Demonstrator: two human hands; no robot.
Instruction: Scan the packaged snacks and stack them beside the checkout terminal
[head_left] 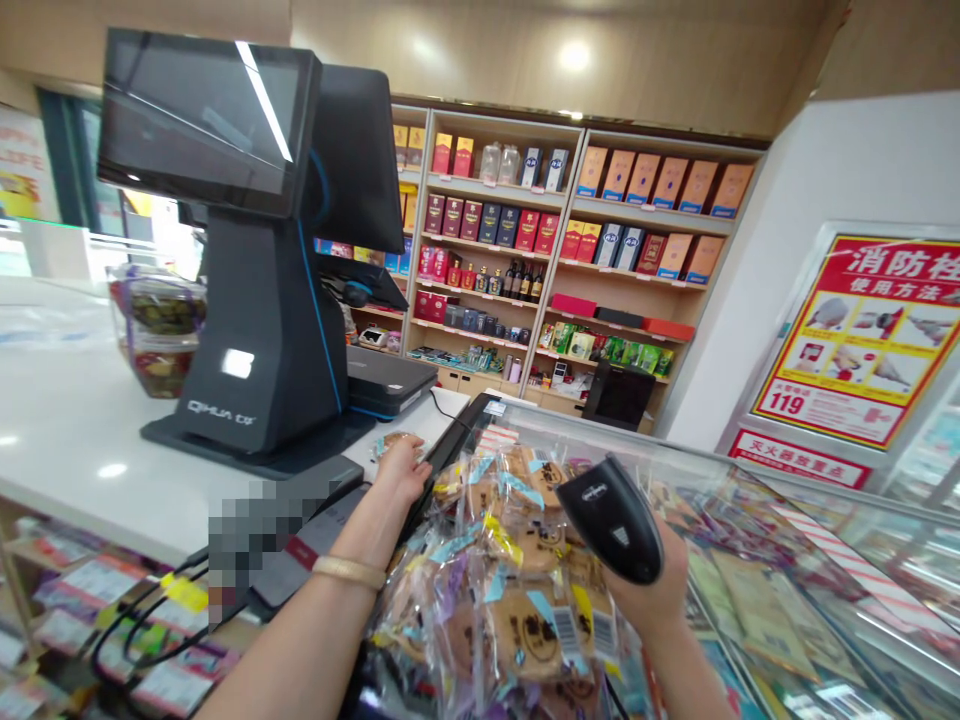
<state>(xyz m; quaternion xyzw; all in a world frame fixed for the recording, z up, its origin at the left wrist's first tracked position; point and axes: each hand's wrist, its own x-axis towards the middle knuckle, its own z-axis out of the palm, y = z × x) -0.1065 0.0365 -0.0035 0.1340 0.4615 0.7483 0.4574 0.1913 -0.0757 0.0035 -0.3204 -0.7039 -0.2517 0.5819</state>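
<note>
My left hand (pixel 403 468) reaches across to the white counter, its fingers at a small clear-wrapped biscuit (pixel 386 446) by the checkout terminal (pixel 259 330). Part of that packet is hidden by the fingers. In my right hand (pixel 664 580) is a black handheld barcode scanner (pixel 616 525), gripped by its handle, with its head tilted up to the left. Between my forearms rises a heap of wrapped biscuits (pixel 521 625) in clear packets with blue, yellow and purple print. The scanner hangs just over the heap's right side.
Cables (pixel 142 620) and a grey device (pixel 300 560) lie left of my left forearm. A glass display case (pixel 787 580) extends to the right. Shelves (pixel 495 190) of boxes and bottles stand behind. A clear container (pixel 157 330) sits behind the terminal on the white counter (pixel 67 430).
</note>
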